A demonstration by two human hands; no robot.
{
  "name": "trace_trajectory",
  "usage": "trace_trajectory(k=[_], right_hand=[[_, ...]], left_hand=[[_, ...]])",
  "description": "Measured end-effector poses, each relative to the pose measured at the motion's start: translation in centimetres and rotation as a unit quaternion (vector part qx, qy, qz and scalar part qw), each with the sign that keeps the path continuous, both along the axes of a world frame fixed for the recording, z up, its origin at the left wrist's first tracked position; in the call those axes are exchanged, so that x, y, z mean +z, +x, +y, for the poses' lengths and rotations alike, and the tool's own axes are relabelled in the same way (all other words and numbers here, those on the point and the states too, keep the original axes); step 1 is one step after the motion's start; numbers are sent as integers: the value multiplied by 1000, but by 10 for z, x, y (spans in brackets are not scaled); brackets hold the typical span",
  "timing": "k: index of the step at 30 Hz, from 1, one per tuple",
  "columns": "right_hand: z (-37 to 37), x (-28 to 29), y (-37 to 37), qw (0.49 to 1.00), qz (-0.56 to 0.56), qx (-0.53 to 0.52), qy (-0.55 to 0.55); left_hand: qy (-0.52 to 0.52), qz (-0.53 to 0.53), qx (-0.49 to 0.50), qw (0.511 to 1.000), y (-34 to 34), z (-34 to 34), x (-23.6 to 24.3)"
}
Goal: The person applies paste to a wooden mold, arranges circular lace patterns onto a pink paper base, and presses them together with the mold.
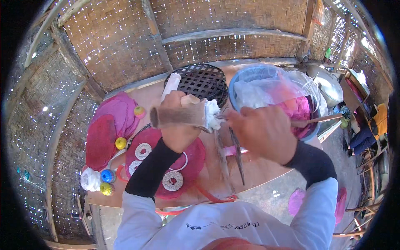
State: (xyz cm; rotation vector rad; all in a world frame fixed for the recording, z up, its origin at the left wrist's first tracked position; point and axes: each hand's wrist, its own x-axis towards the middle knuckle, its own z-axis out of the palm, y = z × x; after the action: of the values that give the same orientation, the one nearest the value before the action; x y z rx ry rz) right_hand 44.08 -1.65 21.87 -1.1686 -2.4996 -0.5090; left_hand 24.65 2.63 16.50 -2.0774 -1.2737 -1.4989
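My left hand (177, 125) is wrapped round a wooden tool (179, 117), held sideways above the table. A white, crumbly, dough-like mass (212, 116) sticks out of the tool's right end. My right hand (264, 133), a little blurred, grips a long wooden stick (325, 118); its left end meets the white mass. Below my left forearm lies a round dark pink mat (196, 156). On it are white lacy rings (172, 181) and a thin plain white hoop (180, 162).
Behind my hands stand a black woven basket (198, 81) and a blue tub (241, 79) with plastic bags and a pink mass (296, 110). Pink mats (101, 141) and small coloured bundles (108, 176) lie left. A metal pot (327, 85) and another person (368, 131) are right.
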Motion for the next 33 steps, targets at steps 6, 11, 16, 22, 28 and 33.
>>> trace_trajectory(k=[6, 11, 16, 22, 28, 33], right_hand=[[-40, -32, -19, 998, 28, 6, 49], [-58, -18, -3, 986, 157, -52, 17], [-38, -19, -31, 998, 59, -14, 14], [-31, -37, -48, 995, -33, 14, 98], [-32, -43, -16, 965, 262, -23, 5], [-4, -103, -56, 892, 447, 31, -53]], left_hand=[[-25, 120, 62, 990, -56, -1, -3], [84, 107, 110, 985, -89, 1, -20], [-82, -232, 30, 969, -57, 1, -29], [32, -58, 40, 997, -64, 2, -19], [50, 82, 157, 983, -114, 20, -36], [41, -21, 154, 987, -84, 23, -37]])
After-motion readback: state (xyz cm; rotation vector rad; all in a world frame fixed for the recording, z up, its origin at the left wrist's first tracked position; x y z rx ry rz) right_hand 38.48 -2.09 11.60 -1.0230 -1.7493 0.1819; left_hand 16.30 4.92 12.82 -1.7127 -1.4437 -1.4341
